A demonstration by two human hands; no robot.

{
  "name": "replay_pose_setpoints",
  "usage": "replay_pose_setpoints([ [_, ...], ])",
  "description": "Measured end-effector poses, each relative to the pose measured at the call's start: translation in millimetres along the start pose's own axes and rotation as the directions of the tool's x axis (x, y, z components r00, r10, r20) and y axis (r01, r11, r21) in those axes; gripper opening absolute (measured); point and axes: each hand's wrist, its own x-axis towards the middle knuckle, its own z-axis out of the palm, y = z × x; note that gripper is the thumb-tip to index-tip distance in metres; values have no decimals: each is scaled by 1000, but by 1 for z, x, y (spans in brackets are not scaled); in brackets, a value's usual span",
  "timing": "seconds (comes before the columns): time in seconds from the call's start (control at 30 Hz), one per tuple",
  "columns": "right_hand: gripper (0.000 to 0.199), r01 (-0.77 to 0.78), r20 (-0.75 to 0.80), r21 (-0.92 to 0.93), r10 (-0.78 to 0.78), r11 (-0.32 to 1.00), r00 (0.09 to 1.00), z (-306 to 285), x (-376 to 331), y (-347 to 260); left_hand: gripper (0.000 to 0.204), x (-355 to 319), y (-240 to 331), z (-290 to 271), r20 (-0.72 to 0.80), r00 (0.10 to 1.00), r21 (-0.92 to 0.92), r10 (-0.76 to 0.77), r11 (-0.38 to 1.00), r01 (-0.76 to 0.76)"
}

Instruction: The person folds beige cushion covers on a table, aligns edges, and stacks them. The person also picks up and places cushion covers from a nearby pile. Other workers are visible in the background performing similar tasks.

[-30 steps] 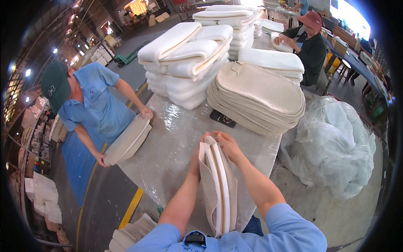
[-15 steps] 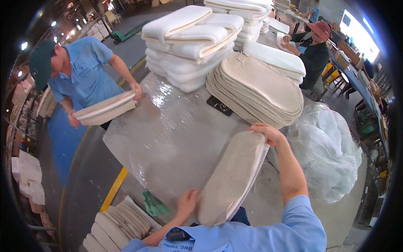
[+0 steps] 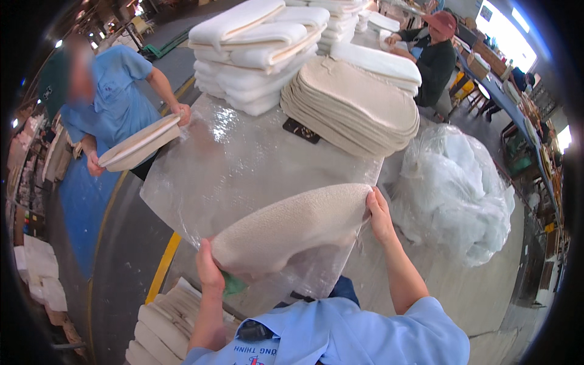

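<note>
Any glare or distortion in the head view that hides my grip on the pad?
Head view: glare only on the plastic table cover; fisheye bends the edges; left hand and right hand on the beige pad read sharp; the co-worker's face is blurred.

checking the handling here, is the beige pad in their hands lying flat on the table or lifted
Lifted: the beige pad is gripped at its ends by left hand and right hand, tilted above the plastic-covered table.

A single head-worn fisheye camera looked steeply down over the wearer's forearms onto a plastic-covered worktable, close to both hands; its curved rim took in a co-worker at left and stacked pads beyond.
</note>
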Motion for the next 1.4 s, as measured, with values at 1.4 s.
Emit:
replay_pose_setpoints([
  [1.4, 54, 322, 785, -610, 498, 724, 369, 78, -78, 25, 58, -48, -94, 27, 574, 597, 819, -561, 398, -413],
])
